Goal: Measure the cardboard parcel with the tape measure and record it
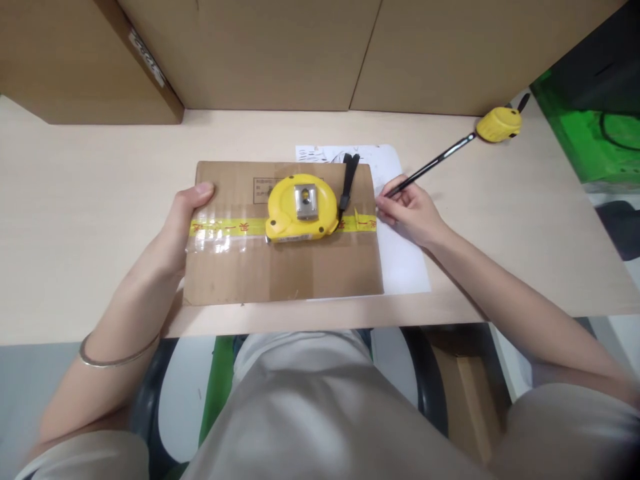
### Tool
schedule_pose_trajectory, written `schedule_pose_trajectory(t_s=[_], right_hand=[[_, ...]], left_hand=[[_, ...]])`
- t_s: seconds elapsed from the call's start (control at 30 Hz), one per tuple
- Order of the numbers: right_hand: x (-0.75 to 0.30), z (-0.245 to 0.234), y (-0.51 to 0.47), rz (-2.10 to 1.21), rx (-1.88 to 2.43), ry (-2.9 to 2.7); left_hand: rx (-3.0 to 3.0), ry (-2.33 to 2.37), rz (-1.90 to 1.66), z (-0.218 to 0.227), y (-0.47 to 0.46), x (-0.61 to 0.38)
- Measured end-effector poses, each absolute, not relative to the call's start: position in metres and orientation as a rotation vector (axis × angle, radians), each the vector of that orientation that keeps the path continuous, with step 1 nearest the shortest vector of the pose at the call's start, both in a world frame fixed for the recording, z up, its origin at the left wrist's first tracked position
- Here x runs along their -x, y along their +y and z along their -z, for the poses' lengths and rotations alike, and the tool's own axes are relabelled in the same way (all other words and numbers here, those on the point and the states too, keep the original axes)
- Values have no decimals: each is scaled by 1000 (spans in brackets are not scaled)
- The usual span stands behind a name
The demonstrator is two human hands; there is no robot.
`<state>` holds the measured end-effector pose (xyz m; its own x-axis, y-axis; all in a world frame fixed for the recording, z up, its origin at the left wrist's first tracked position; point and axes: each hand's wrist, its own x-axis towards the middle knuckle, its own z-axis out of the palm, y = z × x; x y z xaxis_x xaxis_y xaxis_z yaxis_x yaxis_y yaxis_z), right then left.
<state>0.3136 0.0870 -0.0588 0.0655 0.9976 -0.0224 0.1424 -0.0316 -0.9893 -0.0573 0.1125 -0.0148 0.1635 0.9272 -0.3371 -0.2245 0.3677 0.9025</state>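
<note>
At the far left a large brown cardboard box (90,60) is standing at the back of the pale wooden desk (75,200). The left hand (187,223), a thin silver bangle (117,357) circling its wrist, is gripping the left edge of the flat brown cardboard parcel (280,267), thumb lying on top and fingers hidden beneath, so its grip is clamped on the parcel. The parcel is lying with its long axis running left to right, and a strip of yellow printed tape (225,228) is crossing it the same way. A round yellow tape measure (301,208) is resting on the parcel's middle, metal clip facing up, its black wrist strap (347,180) trailing toward the back wall. A white printed sheet (400,253) is showing from under the parcel's right side. The right hand (413,213) is pinching a slim black pen (433,165), its grip closed around it at the parcel's right edge; the pen is slanting up and to the right. Beyond its far end a second small yellow tape measure (499,124) is lying near the desk's back right corner.
</note>
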Motion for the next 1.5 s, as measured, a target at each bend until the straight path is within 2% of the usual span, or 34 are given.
schedule_pose_trajectory(t_s=[0.17,0.33,0.6,1.5], right_hand=[[-320,58,73,-1140,1357,-1325],[-321,51,72,-1156,1364,-1417],[-324,46,78,-1234,1441,-1471],[-325,52,78,-1179,1476,-1435]], left_hand=[[-678,1304,-897,21,117,65],[-714,1151,-855,22,127,53],[-717,989,-1062,3,116,16],[-737,873,-1129,9,122,8]])
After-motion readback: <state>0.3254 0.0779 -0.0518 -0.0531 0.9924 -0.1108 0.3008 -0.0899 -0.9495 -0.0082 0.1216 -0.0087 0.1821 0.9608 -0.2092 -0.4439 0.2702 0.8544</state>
